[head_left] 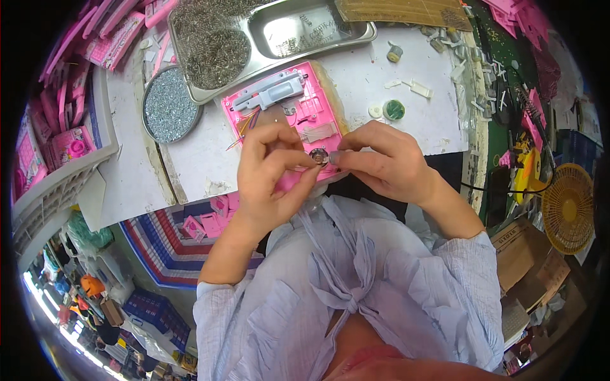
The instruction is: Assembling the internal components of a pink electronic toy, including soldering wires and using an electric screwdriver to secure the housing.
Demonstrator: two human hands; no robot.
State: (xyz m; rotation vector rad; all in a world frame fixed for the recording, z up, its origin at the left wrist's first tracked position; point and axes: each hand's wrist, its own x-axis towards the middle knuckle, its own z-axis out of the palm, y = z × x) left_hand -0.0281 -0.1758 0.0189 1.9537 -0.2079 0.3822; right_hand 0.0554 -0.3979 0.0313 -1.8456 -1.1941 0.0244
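Observation:
A pink plastic housing (319,89) lies open side up in front of me, with a grey plastic piece (279,92) and thin coloured wires (246,122) in its far part. At its near right corner sits a small round metal part (319,156), perhaps a speaker. My left hand (274,170) pinches at the left edge of that round part with thumb and forefinger. From the other side, my right hand (389,159) has its fingertips closed together next to the part, over the housing's edge. Whatever the right fingertips hold is hidden.
Beyond the housing stands a metal tray (279,56) heaped with small springs on its left side. A round dish (171,105) of screws is to the left. A green round piece (394,110) and small white parts lie right. A crate (57,178) of pink pieces borders the left.

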